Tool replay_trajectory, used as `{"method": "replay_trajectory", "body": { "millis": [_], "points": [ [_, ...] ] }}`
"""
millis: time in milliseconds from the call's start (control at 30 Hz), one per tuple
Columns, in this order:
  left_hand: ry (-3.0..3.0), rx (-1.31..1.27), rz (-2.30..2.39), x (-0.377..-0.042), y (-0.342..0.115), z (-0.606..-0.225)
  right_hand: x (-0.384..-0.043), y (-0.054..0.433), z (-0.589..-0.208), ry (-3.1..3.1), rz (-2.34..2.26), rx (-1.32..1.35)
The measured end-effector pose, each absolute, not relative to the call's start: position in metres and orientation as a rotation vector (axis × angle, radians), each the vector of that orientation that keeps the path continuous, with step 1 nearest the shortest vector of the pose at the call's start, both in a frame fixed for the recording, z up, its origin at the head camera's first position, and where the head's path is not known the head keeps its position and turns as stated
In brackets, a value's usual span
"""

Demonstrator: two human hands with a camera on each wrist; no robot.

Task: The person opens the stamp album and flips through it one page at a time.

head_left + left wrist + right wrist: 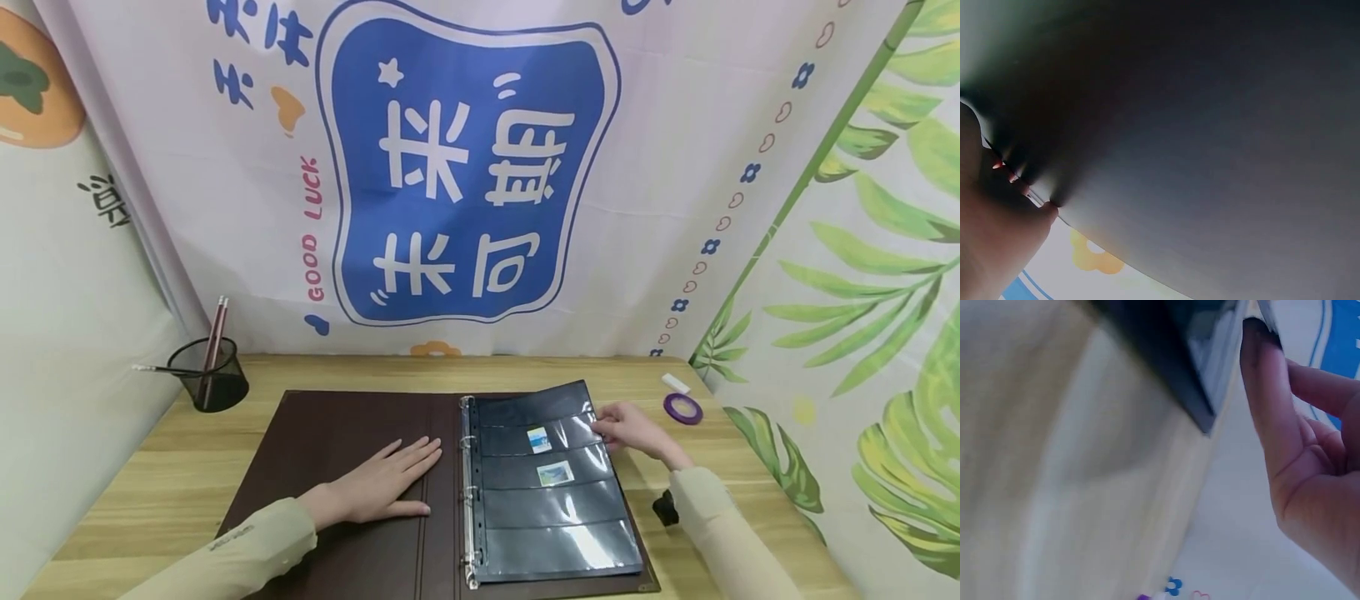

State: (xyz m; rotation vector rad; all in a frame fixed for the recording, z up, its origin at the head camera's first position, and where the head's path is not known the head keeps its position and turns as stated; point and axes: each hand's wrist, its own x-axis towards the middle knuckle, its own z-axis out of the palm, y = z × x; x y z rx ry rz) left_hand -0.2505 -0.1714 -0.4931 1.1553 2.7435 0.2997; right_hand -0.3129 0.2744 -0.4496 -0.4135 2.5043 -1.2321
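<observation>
A dark brown ring binder [322, 450] lies spread on the table, with metal rings [468, 494] down its middle. On its right side is a black stamp page [555, 507] with clear pockets. Two small stamps show, a blue-and-white one [539, 440] and a green landscape one [555, 473] below it. My left hand [382, 483] rests flat on the inside of the left cover, fingers straight. At the page's upper right edge, my right hand [636, 433] pinches the page between thumb and finger; that edge is raised a little.
A black mesh pen cup [217, 387] with pencils stands at the back left. To the back right lie a purple tape roll [682, 408] and a white eraser-like block [676, 383]. A small black object [665, 507] sits by the right forearm. Printed cloth hangs behind the wooden table.
</observation>
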Motion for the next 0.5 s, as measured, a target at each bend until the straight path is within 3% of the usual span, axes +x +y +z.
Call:
{"method": "replay_trajectory", "body": {
  "millis": [500],
  "points": [
    [2.748,1.177,0.289,-0.25,-0.171,-0.491,-0.312,0.25,-0.382,2.574,-1.277,-0.428]
  ]
}}
